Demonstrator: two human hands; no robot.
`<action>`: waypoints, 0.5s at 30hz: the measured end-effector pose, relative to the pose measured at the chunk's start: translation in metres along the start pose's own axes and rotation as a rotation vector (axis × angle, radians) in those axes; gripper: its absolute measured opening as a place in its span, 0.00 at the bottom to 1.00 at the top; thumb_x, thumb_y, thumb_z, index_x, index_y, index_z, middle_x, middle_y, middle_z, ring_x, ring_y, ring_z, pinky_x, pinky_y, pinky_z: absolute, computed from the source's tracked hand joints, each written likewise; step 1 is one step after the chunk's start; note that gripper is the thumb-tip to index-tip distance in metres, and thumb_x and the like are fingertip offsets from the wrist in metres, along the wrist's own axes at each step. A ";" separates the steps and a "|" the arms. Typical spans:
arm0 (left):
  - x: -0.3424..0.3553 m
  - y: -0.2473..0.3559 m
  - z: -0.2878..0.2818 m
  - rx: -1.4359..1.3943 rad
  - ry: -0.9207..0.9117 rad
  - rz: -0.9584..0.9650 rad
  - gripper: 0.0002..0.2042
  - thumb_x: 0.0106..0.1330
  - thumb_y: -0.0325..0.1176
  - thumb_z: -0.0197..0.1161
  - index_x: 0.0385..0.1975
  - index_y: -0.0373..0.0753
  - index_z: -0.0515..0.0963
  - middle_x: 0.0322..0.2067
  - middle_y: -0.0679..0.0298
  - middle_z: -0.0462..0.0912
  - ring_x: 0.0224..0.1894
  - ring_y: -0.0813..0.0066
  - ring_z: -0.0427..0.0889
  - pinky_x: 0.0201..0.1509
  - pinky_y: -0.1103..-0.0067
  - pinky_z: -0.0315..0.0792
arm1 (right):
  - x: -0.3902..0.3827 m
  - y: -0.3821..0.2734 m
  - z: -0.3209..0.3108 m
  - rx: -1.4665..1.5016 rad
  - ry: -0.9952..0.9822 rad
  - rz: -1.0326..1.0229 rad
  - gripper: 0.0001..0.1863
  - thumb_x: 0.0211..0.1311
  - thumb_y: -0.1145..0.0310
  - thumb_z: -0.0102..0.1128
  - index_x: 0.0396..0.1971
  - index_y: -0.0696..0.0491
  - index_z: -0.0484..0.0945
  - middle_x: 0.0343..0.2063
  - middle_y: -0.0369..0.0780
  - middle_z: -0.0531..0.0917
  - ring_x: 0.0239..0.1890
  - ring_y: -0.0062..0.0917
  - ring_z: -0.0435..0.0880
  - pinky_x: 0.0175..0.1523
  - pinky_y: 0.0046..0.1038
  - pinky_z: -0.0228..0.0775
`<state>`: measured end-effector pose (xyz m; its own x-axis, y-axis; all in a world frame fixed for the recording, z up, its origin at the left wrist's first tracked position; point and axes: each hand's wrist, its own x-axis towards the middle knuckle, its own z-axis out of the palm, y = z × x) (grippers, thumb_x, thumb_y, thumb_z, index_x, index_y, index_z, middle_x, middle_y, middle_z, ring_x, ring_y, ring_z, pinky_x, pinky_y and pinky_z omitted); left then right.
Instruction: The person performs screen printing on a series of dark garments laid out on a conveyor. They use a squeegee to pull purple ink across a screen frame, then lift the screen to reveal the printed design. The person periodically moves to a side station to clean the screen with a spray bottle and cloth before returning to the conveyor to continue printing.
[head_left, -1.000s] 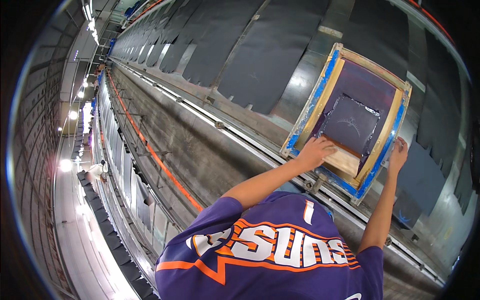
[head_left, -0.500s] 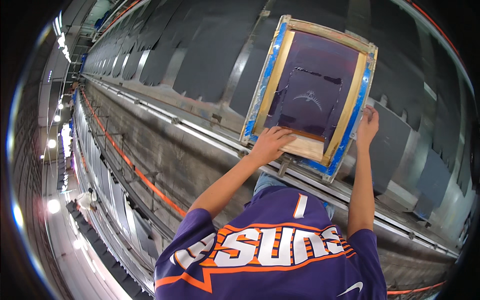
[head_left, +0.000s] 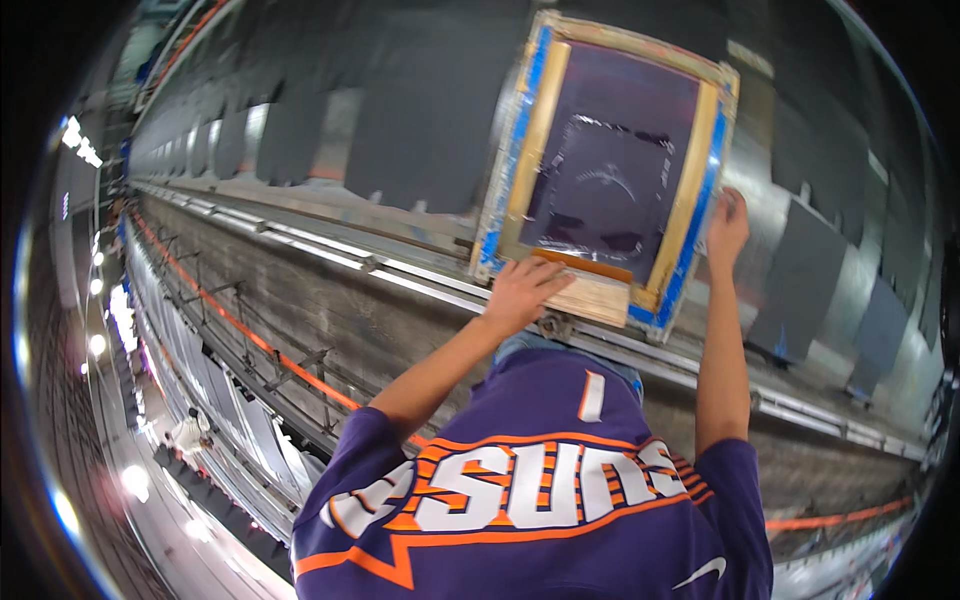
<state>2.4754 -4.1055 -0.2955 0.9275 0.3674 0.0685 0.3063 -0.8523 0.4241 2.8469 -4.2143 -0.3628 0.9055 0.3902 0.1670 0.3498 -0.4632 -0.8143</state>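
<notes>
A screen-printing frame (head_left: 716,150) with wooden rails and blue tape lies on the long table before me. Its dark purple mesh (head_left: 625,110) shows a faint curved design and glossy dark ink streaks around it. At the near end of the frame rests a wooden squeegee (head_left: 597,298) with a brown blade. My left hand (head_left: 522,296) is closed over the left part of its handle. Just beside the frame's right rail, my right hand (head_left: 727,235) has its fingers curled; whether anything is in them is hidden.
Dark grey fabric pieces (head_left: 405,130) lie in a row along the metal table. A metal rail (head_left: 330,248) runs along its near edge, with a clamp-like fitting (head_left: 553,325) near the squeegee. Behind me, an orange line (head_left: 245,335) runs along another table. A distant person (head_left: 190,430) stands at left.
The whole view has shifted, so the frame appears farther up and left. The squeegee shows more of its brown blade. My right hand sits slightly farther from the frame's rail.
</notes>
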 end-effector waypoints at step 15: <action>0.233 -0.090 -0.033 -0.075 0.063 0.071 0.16 0.54 0.26 0.65 0.41 0.51 0.87 0.41 0.66 0.87 0.42 0.60 0.83 0.48 0.67 0.78 | 0.039 -0.163 -0.021 -0.403 -0.463 -0.574 0.26 0.55 0.55 0.71 0.52 0.50 0.81 0.46 0.41 0.82 0.48 0.38 0.78 0.54 0.39 0.71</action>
<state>2.6569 -3.9312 -0.2874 0.9303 0.3315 0.1569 0.2209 -0.8479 0.4819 2.8301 -4.1409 -0.2120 0.4008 0.8987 0.1782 0.8649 -0.3069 -0.3972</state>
